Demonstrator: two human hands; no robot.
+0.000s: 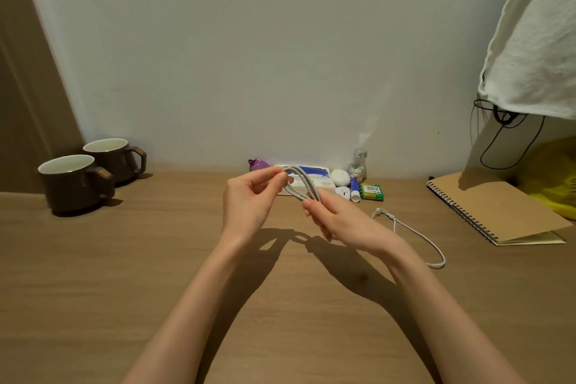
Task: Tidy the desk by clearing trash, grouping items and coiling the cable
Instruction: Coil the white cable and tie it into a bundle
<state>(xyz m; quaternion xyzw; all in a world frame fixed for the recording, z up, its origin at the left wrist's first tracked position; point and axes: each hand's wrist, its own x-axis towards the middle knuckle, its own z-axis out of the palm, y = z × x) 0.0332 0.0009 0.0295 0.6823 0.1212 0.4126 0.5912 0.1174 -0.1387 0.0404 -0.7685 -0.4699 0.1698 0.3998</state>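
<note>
White cable (414, 232), dark brown mugs (74, 184), tan notebook (495, 209)

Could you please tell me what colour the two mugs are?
Dark brown outside, white inside, on both mugs; the head view shows it.

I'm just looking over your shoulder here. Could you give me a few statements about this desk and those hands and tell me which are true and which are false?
1. Both hands hold loops of the white cable above the desk. True: the left hand and the right hand each pinch it.
2. The whole cable is coiled. False: a loose tail lies on the desk to the right.
3. Two brown mugs stand at the left. True.
4. The spiral notebook lies between the mugs. False: it lies at the far right.
5. The green battery pack is stacked on the notebook. False: it sits by the wall, among small items.
</note>
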